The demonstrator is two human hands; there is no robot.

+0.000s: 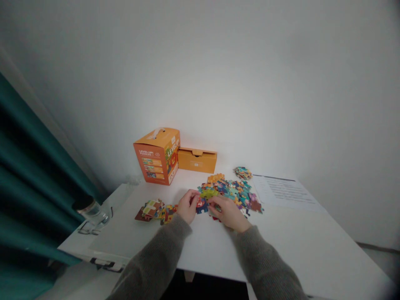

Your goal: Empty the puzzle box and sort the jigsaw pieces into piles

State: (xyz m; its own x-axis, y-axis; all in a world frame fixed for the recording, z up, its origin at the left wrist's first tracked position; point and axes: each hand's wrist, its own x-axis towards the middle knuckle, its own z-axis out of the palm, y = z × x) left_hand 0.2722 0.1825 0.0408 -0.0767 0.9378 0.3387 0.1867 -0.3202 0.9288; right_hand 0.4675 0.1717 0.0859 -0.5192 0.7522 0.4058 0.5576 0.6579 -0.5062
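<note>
My left hand (188, 206) is closed at the left edge of a dark blue and red puzzle piece (201, 205), its fingertips pinching the edge. Just to the right, my right hand (230, 212) has its thumb and fingers drawn together over puzzle pieces; a small piece partly shows between them. Behind the hands, a yellow-green piece (208, 193) lies at the near edge of a spread of colourful jigsaw pieces (237, 189). Left of my left hand is another loose pile of puzzle pieces (153, 208). The fingers partly hide the pieces under them.
An orange puzzle box (156, 158) stands at the back left beside a low orange carton (196, 160). A round stack of pieces (243, 173) and printed sheets (284, 191) lie at the back right. A glass jar (95, 212) and eyeglasses (89, 229) are far left.
</note>
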